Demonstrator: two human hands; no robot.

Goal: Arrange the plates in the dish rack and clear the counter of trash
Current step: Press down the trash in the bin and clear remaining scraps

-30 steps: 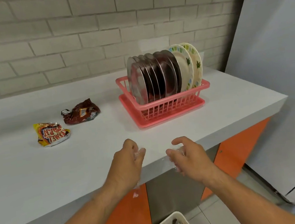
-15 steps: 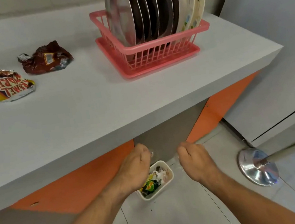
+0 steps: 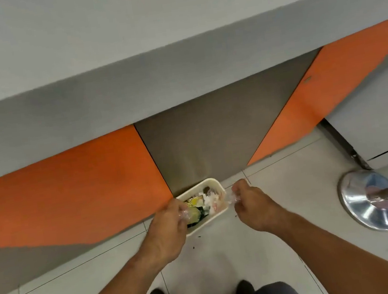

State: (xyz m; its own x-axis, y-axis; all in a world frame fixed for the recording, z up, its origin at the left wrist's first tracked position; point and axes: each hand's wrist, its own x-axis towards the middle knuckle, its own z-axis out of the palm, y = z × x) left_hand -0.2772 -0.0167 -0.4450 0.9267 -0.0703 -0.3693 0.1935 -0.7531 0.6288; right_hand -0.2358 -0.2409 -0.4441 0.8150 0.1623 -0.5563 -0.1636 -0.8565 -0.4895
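We had our left hand (image 3: pixel 168 227) and right hand (image 3: pixel 250 203) lowered over the small white bin (image 3: pixel 214 185) on the floor, each closed around a scrap of thin clear plastic wrap (image 3: pixel 231 199), the left piece (image 3: pixel 182 215) barely visible against the fingers. The bin sat against the grey panel under the worktop (image 3: pixel 171 25), already heaped with wrappers. The risk, as we judged it, was the film itself: so light and clingy (and the bin so full and narrow) that it could stick to our fingers on release, or drift past the rim onto the tiles, where dark crumbs (image 3: pixel 196 242) lay beside the bin.
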